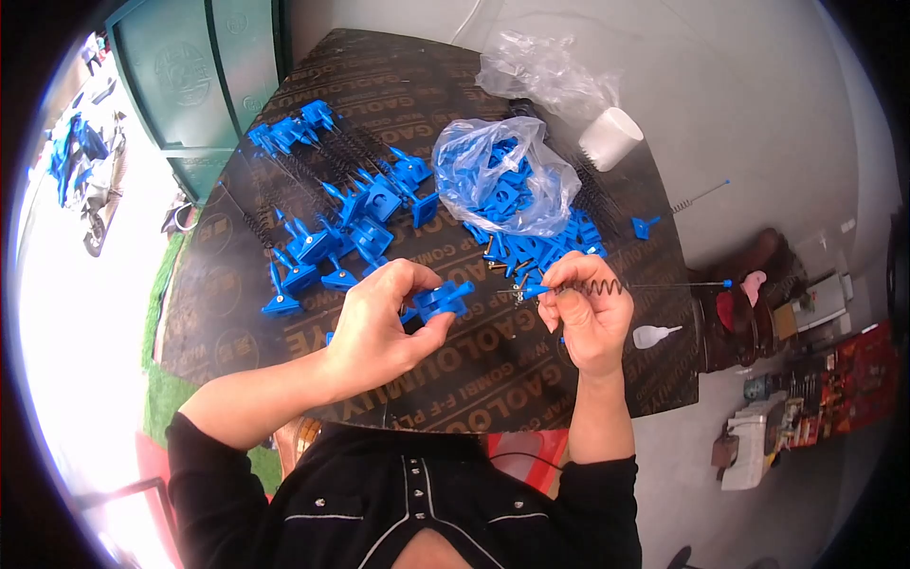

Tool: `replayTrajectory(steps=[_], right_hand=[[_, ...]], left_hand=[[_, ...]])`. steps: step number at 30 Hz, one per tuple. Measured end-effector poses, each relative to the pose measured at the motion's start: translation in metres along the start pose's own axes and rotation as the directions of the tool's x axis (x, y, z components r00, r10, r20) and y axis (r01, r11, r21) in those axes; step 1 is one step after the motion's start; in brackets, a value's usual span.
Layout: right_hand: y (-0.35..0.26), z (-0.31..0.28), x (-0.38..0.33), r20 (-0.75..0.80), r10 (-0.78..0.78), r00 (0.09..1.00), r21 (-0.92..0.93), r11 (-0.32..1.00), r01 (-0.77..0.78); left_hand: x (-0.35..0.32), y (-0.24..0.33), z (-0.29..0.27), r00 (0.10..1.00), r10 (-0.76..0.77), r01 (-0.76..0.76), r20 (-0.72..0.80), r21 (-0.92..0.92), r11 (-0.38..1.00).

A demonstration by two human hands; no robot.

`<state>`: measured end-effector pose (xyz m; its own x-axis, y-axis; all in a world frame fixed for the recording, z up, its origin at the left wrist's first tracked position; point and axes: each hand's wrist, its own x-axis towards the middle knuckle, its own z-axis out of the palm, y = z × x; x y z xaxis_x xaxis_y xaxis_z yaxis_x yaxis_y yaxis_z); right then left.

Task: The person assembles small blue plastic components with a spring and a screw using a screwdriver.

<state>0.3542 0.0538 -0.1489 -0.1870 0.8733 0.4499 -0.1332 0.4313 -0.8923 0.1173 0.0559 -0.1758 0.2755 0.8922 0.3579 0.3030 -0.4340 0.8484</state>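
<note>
Above the dark printed table [474,379], my left hand [384,318] pinches a blue plastic bracket [444,300] between thumb and fingers. To its right, my right hand [595,318] grips a thin spring rod [678,284] around its black coil. The rod lies nearly level, its blue cone-shaped end [535,291] pointing toward the bracket and a small blue tip at its far right end. A gap separates the bracket from the rod. Just beyond my right hand are loose blue plastic parts [526,254], some with small metal pieces among them.
Several blue assemblies with black springs [355,218] lie at the left. A clear plastic bag [507,180] of blue parts sits at the back middle, beside black springs [597,194]. A white cup [611,138], crumpled clear plastic [540,71] and a small white nozzle bottle [654,336] are toward the right.
</note>
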Motion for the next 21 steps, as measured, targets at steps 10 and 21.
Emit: replayTrajectory(steps=[10,21], right_hand=[[-0.004,0.011,0.000,-0.127,0.059,0.990,0.005,0.998,-0.059],[-0.008,0.015,-0.005,-0.122,-0.007,0.993,-0.118,0.993,-0.007]], left_hand=[[0.000,-0.002,0.004,0.993,0.114,-0.114,0.001,-0.036,0.993],[-0.001,-0.001,0.005,0.982,0.184,-0.184,0.036,-0.012,0.983]])
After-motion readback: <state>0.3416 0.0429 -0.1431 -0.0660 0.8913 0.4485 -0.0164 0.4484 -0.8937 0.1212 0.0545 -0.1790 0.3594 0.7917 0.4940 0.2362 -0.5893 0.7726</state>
